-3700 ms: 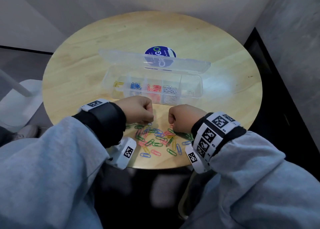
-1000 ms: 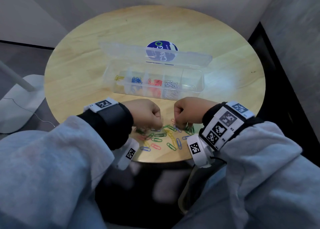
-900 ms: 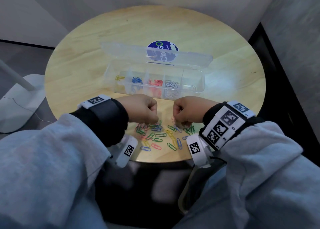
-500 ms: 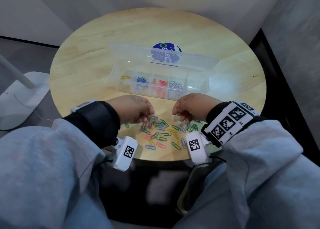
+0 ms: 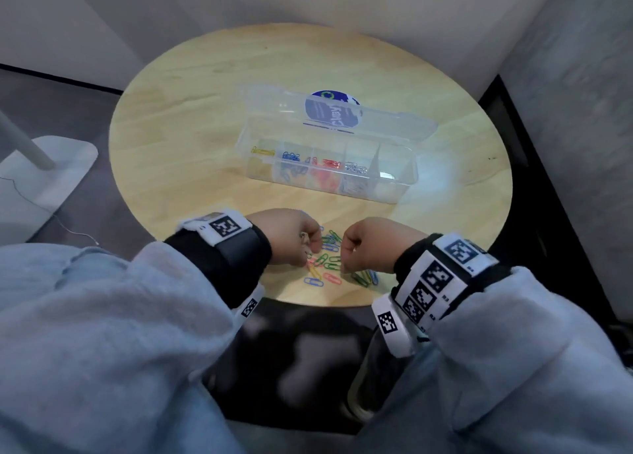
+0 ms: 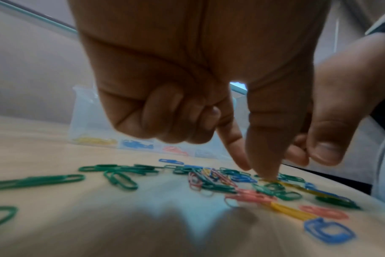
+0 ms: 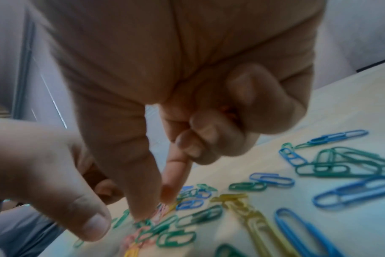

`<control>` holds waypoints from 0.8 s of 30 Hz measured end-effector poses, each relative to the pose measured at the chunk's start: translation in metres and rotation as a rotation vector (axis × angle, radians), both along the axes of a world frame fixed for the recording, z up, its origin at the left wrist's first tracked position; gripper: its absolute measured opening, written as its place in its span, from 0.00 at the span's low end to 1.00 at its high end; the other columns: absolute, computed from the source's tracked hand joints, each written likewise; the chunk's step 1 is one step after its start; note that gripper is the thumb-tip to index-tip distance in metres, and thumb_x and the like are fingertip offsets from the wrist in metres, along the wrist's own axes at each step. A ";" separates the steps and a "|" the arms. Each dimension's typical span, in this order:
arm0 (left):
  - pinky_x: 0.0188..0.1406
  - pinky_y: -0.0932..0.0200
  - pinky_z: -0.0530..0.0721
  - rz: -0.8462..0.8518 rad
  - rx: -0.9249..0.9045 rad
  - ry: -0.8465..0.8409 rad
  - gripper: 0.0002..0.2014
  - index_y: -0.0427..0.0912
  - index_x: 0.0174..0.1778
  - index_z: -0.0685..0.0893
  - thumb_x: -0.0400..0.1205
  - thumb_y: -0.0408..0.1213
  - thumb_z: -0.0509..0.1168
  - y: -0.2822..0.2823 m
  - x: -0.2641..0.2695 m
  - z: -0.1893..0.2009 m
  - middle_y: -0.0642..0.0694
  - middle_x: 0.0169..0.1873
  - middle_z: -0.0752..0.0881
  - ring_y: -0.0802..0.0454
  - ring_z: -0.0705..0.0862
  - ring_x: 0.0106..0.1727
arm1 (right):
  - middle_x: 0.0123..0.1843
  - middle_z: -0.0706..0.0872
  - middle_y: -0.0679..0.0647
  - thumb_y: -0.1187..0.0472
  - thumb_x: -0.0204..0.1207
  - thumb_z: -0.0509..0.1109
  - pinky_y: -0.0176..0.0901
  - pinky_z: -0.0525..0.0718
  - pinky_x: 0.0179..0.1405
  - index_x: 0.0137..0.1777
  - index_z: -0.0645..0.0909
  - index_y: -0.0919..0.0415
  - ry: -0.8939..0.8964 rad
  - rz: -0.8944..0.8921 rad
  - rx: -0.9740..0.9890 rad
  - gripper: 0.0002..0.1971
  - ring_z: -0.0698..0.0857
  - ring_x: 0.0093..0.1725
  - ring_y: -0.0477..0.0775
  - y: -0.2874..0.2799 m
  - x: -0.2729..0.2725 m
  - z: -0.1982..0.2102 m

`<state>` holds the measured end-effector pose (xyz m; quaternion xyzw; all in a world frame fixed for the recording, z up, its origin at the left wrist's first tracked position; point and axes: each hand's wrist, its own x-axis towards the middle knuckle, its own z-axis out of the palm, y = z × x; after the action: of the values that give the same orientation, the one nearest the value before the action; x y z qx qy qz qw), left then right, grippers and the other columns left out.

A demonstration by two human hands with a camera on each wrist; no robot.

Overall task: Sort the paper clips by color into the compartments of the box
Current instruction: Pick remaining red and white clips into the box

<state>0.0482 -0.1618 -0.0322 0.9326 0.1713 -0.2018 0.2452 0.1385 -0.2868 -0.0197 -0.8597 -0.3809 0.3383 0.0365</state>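
Note:
Loose paper clips in green, blue, yellow and pink lie in a pile near the table's front edge. Behind them stands the clear box, lid open, with yellow, blue, red and silver clips in separate compartments. My left hand reaches into the pile's left side. Its thumb and forefinger close together on a clip, the other fingers curled. My right hand does the same from the right. Its thumb and forefinger tips pinch at a pink clip among green ones.
The round wooden table ends just behind my wrists. A blue round sticker shows through the box lid. A white lamp base stands on the floor at the left. Walls close in behind and to the right.
Both hands stayed over the pile. Half a second ago their fingers were slightly raised and looser; now thumb and forefinger tips of each are down among the clips.

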 end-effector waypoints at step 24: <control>0.24 0.63 0.63 -0.119 0.246 0.035 0.04 0.51 0.43 0.81 0.76 0.37 0.66 -0.009 0.006 -0.010 0.51 0.40 0.79 0.50 0.75 0.43 | 0.43 0.82 0.49 0.62 0.70 0.70 0.40 0.78 0.40 0.44 0.83 0.54 -0.092 0.131 -0.032 0.04 0.81 0.44 0.52 0.002 -0.013 -0.022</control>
<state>0.0545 -0.1705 -0.0424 0.9605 0.1435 -0.2095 0.1134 0.1258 -0.2848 -0.0413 -0.8480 -0.4323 0.3061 -0.0172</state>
